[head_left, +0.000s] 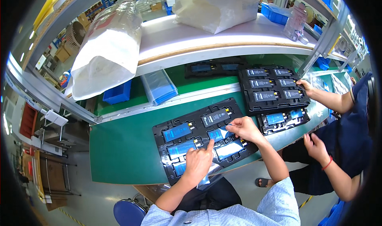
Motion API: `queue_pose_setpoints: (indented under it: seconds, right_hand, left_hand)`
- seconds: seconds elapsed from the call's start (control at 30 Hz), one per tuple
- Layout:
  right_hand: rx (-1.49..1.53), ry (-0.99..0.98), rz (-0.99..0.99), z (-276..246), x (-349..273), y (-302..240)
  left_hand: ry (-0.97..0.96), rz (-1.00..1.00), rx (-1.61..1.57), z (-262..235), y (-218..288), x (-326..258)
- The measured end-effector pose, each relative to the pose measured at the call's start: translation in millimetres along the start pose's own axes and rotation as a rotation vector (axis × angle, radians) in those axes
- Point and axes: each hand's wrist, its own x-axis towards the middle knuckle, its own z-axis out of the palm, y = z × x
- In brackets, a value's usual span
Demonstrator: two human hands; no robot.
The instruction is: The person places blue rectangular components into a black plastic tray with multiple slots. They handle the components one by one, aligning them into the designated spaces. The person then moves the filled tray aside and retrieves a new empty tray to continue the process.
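A black plastic tray (pixel 162 146) on the green table holds several flat battery packs. Most look blue under a glossy film; the battery pack at the far right (pixel 216 118) is dark grey. My right hand (pixel 246 129) pinches a corner of clear blue film (pixel 226 133) that is lifted off the middle right battery pack (pixel 215 135). With its index finger stretched out, my left hand (pixel 199 162) touches the near edge of that pack; its other fingers are curled and partly hidden. Loose clear film (pixel 215 168) lies beside my left hand at the tray's near edge.
To the right, a co-worker's hand (pixel 305 87) touches a stack of black trays (pixel 274 104) with grey battery packs. Behind stand a blue bin (pixel 117 94) and clear plastic sleeves (pixel 158 87). A shelf (pixel 159 35) above carries large white bags (pixel 105 63). A blue stool (pixel 129 213) is at lower left.
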Motion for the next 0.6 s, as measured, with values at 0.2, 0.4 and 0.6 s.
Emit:
queue_pose_setpoints:
  seconds: [0.2,0.4,0.6]
  right_hand:
    - [-0.101,0.071,-0.058,4,-3,-3]
    - [-0.356,0.116,-0.226,9,-1,-6]
    - [-0.474,0.061,-0.239,-2,-1,-14]
  left_hand:
    - [0.001,0.007,0.002,3,0,-1]
    - [0.09,0.001,-0.032,4,-5,-4]
    - [0.107,0.031,-0.027,4,-4,-1]
